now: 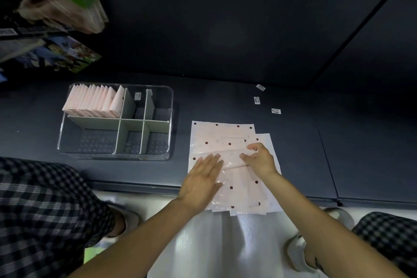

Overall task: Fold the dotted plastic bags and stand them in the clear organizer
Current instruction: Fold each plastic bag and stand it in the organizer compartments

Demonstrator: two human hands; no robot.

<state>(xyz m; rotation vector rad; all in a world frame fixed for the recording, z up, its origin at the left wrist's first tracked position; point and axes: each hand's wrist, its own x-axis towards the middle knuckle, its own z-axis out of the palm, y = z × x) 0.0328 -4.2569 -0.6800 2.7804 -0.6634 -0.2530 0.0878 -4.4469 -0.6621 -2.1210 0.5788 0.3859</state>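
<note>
Straight fingers of the left hand lie side by side, flat on the top bag, apparently pinning the slippery film so that it cannot slide while the fold is made. The right hand, just beside it, has its fingers curled down onto the same bag and seems to pinch a raised strip of plastic along a crease, though whether film sits between thumb and fingertips is hard to tell. The two hands work near the middle of the sheet, likely because a fold line there halves the bag toward the size of the folded ones. The bag tops a loose stack of pink dotted bags, fanned slightly and overhanging the near edge of the dark table, within easy reach of the seated person. Well to the left stands the organizer, its clear walls split by pale dividers; the far-left compartment holds a row of folded bags standing on edge and leaning together, while the other compartments appear to hold no bags. Three small labels lie on the table beyond the stack. By this reckoning the fold is at its start and several bags remain.
</note>
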